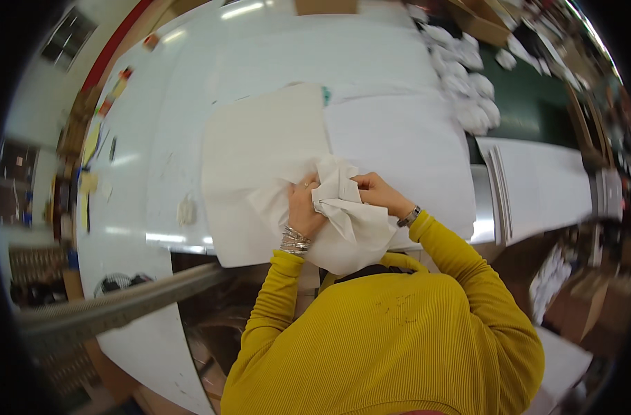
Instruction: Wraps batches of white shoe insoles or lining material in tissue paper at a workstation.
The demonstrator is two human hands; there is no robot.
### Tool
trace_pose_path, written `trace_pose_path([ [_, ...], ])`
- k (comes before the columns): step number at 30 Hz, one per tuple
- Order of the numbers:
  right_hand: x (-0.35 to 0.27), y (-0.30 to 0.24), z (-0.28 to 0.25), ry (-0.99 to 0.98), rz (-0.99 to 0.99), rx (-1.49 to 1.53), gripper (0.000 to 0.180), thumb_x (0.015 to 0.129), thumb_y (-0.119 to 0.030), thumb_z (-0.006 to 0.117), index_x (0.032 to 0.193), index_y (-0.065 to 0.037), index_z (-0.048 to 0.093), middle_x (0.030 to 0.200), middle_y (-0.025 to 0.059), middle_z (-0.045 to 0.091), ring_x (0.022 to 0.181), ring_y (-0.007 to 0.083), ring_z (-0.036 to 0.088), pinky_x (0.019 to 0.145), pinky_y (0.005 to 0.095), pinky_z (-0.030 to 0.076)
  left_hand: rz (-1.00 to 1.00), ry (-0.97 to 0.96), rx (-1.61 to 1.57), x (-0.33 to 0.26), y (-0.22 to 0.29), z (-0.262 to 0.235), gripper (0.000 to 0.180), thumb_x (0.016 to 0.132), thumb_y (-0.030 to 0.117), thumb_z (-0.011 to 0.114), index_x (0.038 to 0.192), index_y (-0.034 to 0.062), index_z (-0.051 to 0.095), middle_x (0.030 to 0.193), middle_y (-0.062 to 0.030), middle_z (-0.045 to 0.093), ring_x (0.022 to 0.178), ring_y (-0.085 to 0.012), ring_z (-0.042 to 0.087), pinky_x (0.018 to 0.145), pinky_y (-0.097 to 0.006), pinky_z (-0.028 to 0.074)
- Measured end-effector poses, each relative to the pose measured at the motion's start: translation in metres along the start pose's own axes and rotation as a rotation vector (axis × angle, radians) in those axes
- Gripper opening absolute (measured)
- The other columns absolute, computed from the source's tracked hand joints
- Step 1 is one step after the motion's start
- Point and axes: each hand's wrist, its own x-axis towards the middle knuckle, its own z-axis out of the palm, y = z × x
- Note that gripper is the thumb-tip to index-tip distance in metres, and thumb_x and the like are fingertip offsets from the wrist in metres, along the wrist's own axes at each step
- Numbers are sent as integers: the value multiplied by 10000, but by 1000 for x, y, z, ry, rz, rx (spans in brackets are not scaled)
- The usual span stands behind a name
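Between my hands is a crumpled sheet of off-white paper [350, 225], bunched up in the middle with its loose edges hanging toward my body. My left hand [305, 207] is closed round its left side, bracelets at the wrist. On the other side, my right hand [381, 194] grips the bunched paper with bent fingers; part of those fingers is hidden by the folds. Both hands are just above a cream stack of sheets [260, 138] and a white stack of sheets [398, 145] that lie side by side on the table.
The white table [274, 52] spreads ahead and left. At the far right, several white crumpled bundles [471, 90] lie by a green surface [530, 104]. More white sheets [543, 183] stand at the right. A grey bar [135, 301] crosses the lower left; a pen [113, 149] lies at left.
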Motion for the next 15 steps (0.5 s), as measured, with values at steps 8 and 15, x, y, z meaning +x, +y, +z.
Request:
trace_pose_path([
  [8,-158,7,-115,643,114,-501,403,659,-200,704,1024,-31,678,890,113,550,792,230,569,742,304,481,-103,163,-414,56,15,36,364,593,103,753,918,24,607,887,-173,630,792,-382,600,697,-427,482],
  [15,-209,43,-81,662,125,-908,453,637,-146,683,1074,-32,637,887,119,488,842,270,515,747,333,455,413,269,40,110,113,86,231,667,42,636,881,118,592,1001,-122,575,883,-343,567,733,-417,459],
])
